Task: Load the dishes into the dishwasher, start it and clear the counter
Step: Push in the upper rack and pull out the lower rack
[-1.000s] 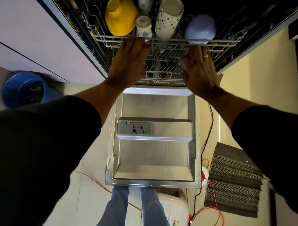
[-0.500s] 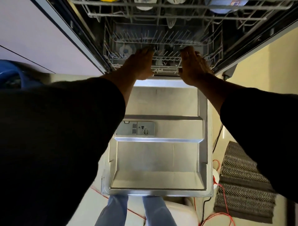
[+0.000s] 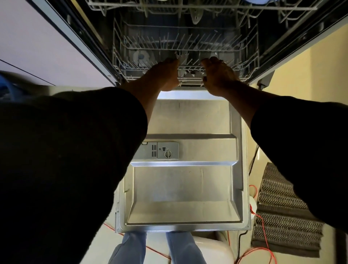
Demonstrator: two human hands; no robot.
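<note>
The dishwasher stands open, its steel door [image 3: 184, 179] folded down flat in front of me. The lower rack [image 3: 188, 47] sits inside the tub and looks bare of dishes. My left hand [image 3: 165, 75] and my right hand [image 3: 219, 75] both grip the rack's front rail, fingers curled over the wire, a hand's width apart. The upper rack [image 3: 188, 7] is pushed in above; only its underside shows, with the edge of a blue bowl [image 3: 258, 1] at the top.
The detergent dispenser [image 3: 160, 150] is set in the door. On the floor to the right lie a grey ribbed mat [image 3: 282, 216] with red and black cables [image 3: 261, 222] beside it. A blue bucket [image 3: 7, 88] is at the left edge. A white object [image 3: 212, 250] sits by my feet.
The upper rack with its cups and bowls has slid back in. Both hands have dropped from its front rail to the lower rack's front rail and closed on it.
</note>
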